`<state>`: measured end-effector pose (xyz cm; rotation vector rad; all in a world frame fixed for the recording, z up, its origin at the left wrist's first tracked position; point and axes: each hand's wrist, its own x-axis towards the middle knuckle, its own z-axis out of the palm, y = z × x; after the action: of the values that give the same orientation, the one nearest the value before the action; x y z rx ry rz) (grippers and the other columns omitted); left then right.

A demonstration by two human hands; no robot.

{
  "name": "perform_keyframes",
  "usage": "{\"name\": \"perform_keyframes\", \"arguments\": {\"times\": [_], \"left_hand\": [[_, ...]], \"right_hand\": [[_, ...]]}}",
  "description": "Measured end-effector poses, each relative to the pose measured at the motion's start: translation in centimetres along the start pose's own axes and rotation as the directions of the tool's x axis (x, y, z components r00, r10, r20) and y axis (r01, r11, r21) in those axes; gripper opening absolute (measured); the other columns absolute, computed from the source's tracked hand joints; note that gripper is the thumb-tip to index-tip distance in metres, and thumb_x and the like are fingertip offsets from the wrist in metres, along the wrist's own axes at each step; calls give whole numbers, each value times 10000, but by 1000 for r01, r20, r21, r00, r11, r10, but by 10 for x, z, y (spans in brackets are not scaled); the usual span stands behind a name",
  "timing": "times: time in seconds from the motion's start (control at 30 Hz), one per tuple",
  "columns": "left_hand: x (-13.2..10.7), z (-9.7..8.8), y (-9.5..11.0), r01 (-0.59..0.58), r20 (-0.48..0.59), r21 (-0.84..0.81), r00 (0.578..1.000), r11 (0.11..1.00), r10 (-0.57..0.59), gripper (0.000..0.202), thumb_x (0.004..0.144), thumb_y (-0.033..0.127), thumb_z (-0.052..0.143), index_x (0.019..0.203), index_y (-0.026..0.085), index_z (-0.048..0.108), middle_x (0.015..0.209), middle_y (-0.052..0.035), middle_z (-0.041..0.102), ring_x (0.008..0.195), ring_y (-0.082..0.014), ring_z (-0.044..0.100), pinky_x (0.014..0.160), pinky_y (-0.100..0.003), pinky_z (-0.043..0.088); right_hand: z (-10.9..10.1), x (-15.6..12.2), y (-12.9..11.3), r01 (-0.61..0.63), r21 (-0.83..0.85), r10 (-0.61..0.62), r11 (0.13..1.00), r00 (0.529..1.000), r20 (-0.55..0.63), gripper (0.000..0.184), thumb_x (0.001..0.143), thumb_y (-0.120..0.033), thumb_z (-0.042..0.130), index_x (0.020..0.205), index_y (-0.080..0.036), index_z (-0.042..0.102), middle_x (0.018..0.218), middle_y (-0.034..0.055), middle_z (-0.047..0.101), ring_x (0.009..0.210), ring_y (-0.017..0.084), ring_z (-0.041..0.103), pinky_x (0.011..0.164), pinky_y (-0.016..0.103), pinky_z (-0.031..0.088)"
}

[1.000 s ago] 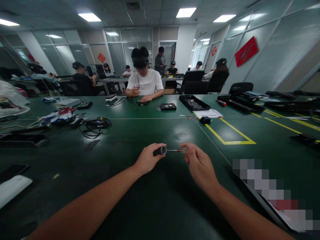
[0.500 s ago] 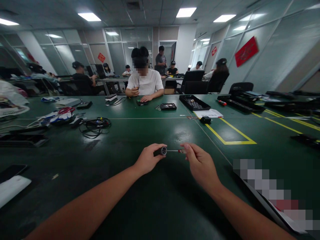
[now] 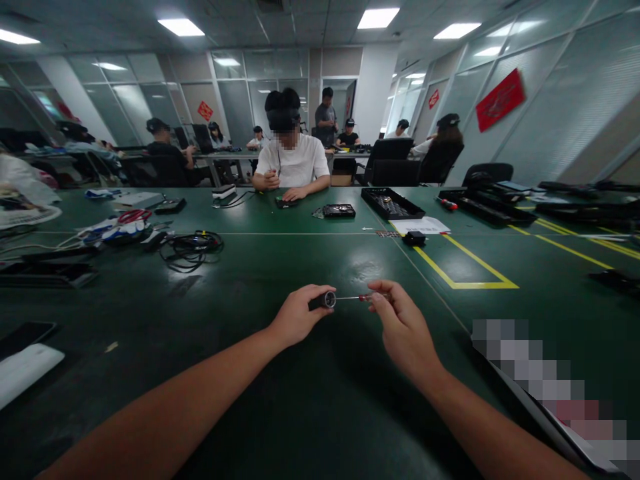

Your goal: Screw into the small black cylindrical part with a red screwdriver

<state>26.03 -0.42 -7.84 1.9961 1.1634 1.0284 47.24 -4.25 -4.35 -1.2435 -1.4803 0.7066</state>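
My left hand (image 3: 296,316) is closed round a short black cylinder with a silvery end (image 3: 323,301), held just above the green table (image 3: 280,267). My right hand (image 3: 403,325) pinches the red-marked end of a thin metal shaft (image 3: 353,298). The shaft runs level from my right fingertips to the cylinder's silvery end. Both forearms reach in from the bottom edge.
A person in a white shirt (image 3: 293,163) sits across the table with a small dark part. Nearby lie a black tray (image 3: 391,204), a coil of black cable (image 3: 193,247), a small black box (image 3: 414,238) and yellow floor-style tape lines (image 3: 463,270). Other people work at tables behind.
My right hand has shifted slightly right and up along the shaft; the view has tipped a little. My left hand keeps its hold on the cylinder.
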Motion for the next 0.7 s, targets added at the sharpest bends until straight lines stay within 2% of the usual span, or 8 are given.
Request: {"name": "perform_keyframes", "arguments": {"times": [0.17, 0.33, 0.43, 0.53, 0.6, 0.7], "left_hand": [[0, 0, 1, 5, -3, 8, 1000, 1000, -5, 379, 851, 144, 742, 1216, 240, 709, 1165, -55, 719, 1112, -234, 653, 1020, -406, 473], [0, 0, 2, 14, -10, 15, 1000, 1000, -13, 386, 859, 130, 721, 1230, 238, 705, 1173, -59, 718, 1123, -236, 651, 1025, -406, 474], [0, 0, 2, 9, -11, 18, 1000, 1000, -8, 378, 857, 139, 728, 1222, 237, 709, 1163, -57, 722, 1118, -237, 654, 1026, -408, 474], [0, 1, 1, -1, -6, 13, 1000, 1000, 1, 367, 857, 145, 732, 1214, 231, 711, 1160, -58, 722, 1110, -232, 656, 1025, -404, 474], [1, 1, 0, 3, -6, 12, 1000, 1000, -3, 373, 856, 135, 730, 1218, 225, 709, 1163, -61, 721, 1113, -231, 655, 1028, -402, 472], [1, 0, 1, 17, -15, 16, 1000, 1000, -17, 385, 854, 123, 726, 1225, 225, 705, 1166, -60, 721, 1121, -232, 652, 1030, -404, 470]], "right_hand": [[-1, 1, -2, -46, -76, 48, 996, 998, 28, 463, 996, -579, 422, 1007, -212, 704, 698, 22, 633, 616, 201, 584, 597, 339, 461], [1, 1, 2, -15, -8, 15, 1000, 1000, 2, 344, 956, -462, 539, 1169, -209, 633, 933, 62, 722, 804, 228, 663, 717, 357, 513], [1, 0, 2, -28, 2, 28, 1000, 999, 16, 332, 972, -497, 507, 1090, -218, 645, 868, 42, 701, 762, 215, 645, 697, 347, 502], [0, 0, 1, -43, -58, 45, 997, 998, 43, 461, 1002, -579, 414, 979, -215, 694, 737, 31, 663, 645, 205, 603, 620, 341, 461], [0, 1, 1, -31, -88, 35, 996, 998, 46, 450, 997, -572, 437, 1013, -211, 705, 779, 46, 689, 677, 215, 625, 635, 346, 468], [1, 1, 4, -2, -59, 3, 998, 1000, 15, 367, 960, -503, 541, 1153, -208, 645, 899, 66, 717, 784, 234, 660, 690, 354, 497]]}}
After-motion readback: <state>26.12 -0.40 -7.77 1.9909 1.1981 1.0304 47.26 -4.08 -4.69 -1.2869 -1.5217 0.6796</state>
